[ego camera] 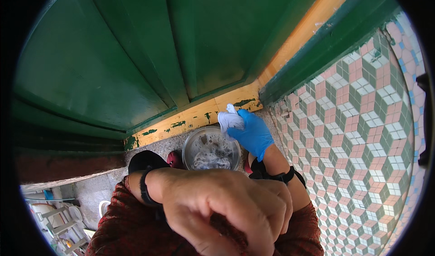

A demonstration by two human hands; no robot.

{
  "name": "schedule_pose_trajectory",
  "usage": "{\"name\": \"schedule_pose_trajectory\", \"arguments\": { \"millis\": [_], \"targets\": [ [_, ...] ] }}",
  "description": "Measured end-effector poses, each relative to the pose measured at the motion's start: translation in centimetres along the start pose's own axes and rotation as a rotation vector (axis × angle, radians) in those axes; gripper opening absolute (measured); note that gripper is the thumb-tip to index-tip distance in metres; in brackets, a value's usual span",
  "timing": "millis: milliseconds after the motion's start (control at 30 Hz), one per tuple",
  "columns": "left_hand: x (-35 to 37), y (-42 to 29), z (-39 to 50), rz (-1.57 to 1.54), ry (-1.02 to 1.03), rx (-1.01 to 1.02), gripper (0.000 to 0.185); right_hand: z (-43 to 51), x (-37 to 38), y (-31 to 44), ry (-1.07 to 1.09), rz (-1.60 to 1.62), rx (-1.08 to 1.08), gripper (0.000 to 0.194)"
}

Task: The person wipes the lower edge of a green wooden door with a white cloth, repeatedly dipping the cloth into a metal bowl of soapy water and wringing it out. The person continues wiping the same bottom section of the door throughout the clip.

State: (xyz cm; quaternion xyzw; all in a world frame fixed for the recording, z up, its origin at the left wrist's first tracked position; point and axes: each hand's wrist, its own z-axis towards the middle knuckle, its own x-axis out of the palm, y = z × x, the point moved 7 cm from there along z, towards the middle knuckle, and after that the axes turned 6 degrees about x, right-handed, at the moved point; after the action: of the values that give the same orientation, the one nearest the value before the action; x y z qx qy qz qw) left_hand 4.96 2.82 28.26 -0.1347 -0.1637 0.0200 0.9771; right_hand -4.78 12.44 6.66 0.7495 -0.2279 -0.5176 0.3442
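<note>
My right hand (253, 133), in a blue rubber glove, grips a bunched white cloth (231, 120) just above the right rim of a round metal basin (187, 144). Inside the basin, a wet pale cloth (209, 161) lies in water with suds. My left hand (221, 198) is bare and raised close to the camera, in front of my lap. Its fingers are bent, and whether anything lies between them is hidden. A dark band circles each wrist.
A green door (142, 49) with a chipped wooden bottom strip (190, 120) stands close beyond the basin. Patterned tile (346, 127) covers the surface on the right. Behind me at lower left are a grey rack (63, 227) and the rim of a white container (103, 206).
</note>
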Motion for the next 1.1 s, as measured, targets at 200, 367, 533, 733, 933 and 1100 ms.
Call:
{"name": "schedule_pose_trajectory", "arguments": {
  "millis": [200, 367, 533, 733, 933, 1100],
  "targets": [
    [-0.2, 0.4, -1.0, -0.082, -0.090, 0.066, 0.024, 0.0, 0.0, 0.0, 0.011, 0.006, 0.039, 0.043],
    [0.8, 0.2, -1.1, -0.111, -0.071, 0.029, 0.015, 0.0, 0.4, 0.0, 0.042, 0.012, 0.039, 0.043],
    [0.9, 0.0, -1.1, -0.159, 0.037, -0.003, 0.016, -0.2, 0.3, 0.5, 0.046, -0.024, 0.045, 0.046],
    [1.3, 0.0, -0.9, -0.236, 0.105, 0.023, 0.021, -0.3, 0.4, 0.7, 0.067, -0.007, 0.078, 0.038],
    [0.9, 0.2, -1.0, -0.138, 0.007, -0.055, 0.020, -0.1, 0.6, 0.1, 0.039, 0.039, 0.032, 0.039],
    [0.9, 0.0, -1.1, -0.127, -0.048, -0.025, 0.018, -0.1, 0.6, 0.2, 0.025, -0.004, 0.004, 0.041]
  ]
}}
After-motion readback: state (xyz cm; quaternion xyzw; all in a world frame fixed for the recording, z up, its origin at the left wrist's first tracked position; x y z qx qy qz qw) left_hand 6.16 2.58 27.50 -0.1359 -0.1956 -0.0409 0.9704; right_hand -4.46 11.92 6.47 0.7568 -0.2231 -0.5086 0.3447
